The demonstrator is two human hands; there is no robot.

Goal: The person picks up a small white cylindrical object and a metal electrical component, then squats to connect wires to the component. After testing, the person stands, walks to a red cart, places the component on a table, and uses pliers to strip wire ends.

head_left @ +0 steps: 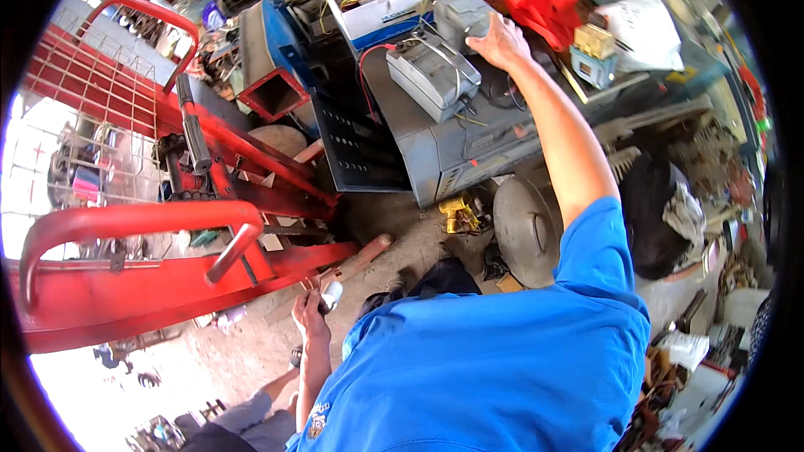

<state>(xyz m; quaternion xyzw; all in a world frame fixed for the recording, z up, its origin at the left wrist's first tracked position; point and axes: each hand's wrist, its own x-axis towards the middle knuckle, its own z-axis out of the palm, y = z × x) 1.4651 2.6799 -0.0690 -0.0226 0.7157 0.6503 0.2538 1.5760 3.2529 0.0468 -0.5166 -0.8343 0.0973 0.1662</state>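
Grey case [456, 18]: smooth, matt, plastic-looking. Red frame [142, 219]: glossy painted metal. Blue shirt [494, 360]: matt cloth.

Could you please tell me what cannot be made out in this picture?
In the head view:
Dark item at the left hand: too small to identify.
Grey case: partly covered by the right hand.
White bag: contents hidden by the bag itself.
Person at lower left: cut off by the lower edge.

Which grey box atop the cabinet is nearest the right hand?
The rear grey box, at the right hand; the front grey box sits farther away.
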